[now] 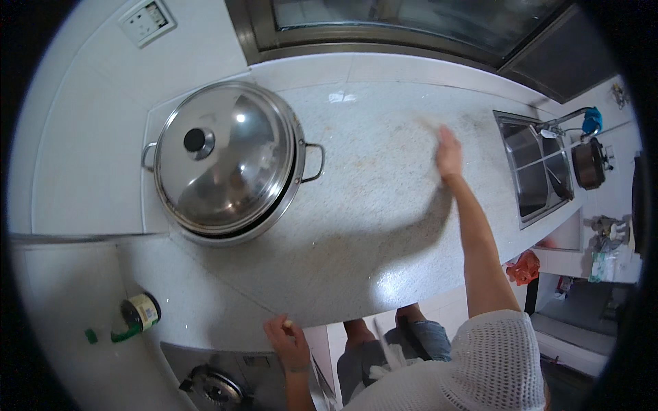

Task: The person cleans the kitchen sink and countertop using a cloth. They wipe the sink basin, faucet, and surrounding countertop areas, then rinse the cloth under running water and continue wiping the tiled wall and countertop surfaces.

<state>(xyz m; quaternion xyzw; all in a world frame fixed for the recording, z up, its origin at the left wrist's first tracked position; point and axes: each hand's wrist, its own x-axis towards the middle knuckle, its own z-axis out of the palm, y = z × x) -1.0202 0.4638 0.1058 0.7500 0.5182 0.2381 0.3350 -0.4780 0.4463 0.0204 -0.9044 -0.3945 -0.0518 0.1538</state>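
Observation:
My right hand reaches across the speckled white countertop, left of the sink. Its fingers are blurred, so whether it holds anything cannot be told. My left hand is at the counter's front edge beside the gas stove, fingers curled, with a small pale thing at the fingertips that is too small to name. A large stainless steel pot with two side handles stands at the back left of the counter. Its domed steel lid with a black knob sits slightly tilted, leaving a dark gap along the lower right rim.
A steel sink with a faucet is at the right, and a dark pot stands beyond it. A gas burner lies at lower left, near a dark labelled jar. A red plastic bag hangs by the counter's front edge. The window is behind.

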